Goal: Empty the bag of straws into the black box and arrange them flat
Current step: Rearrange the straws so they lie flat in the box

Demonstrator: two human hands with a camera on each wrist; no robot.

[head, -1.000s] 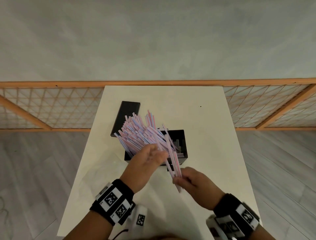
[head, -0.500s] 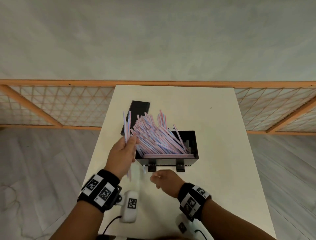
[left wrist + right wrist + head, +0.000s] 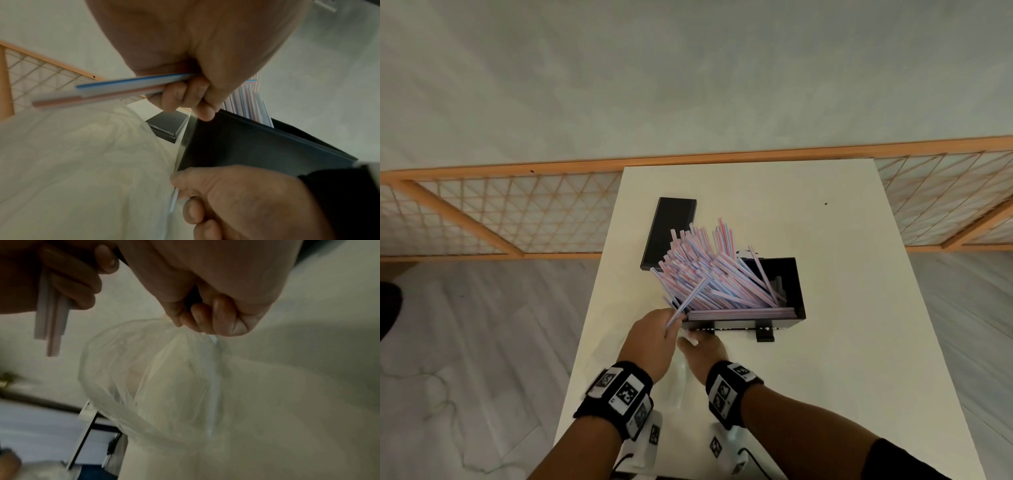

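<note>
Straws (image 3: 123,87), a couple of them, sit pinched in my left hand (image 3: 654,342), fingers curled, beside the black box (image 3: 787,274). My right hand (image 3: 705,346) pinches the clear bag (image 3: 164,386) with one stray straw (image 3: 212,386) inside. Most straws lean fanned out of the box, so I judge collecting leftovers; next, drop these in and flatten the heap.

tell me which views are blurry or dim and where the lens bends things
Head view: sharpest, evenly lit; the wood rail bows from the wide lens, and the straws and box read clearly. Left wrist view: dim, close left hand soft, held straws fairly crisp. Right wrist view: dimmest and smeared; the clear bag and right hand are blurred.
</note>
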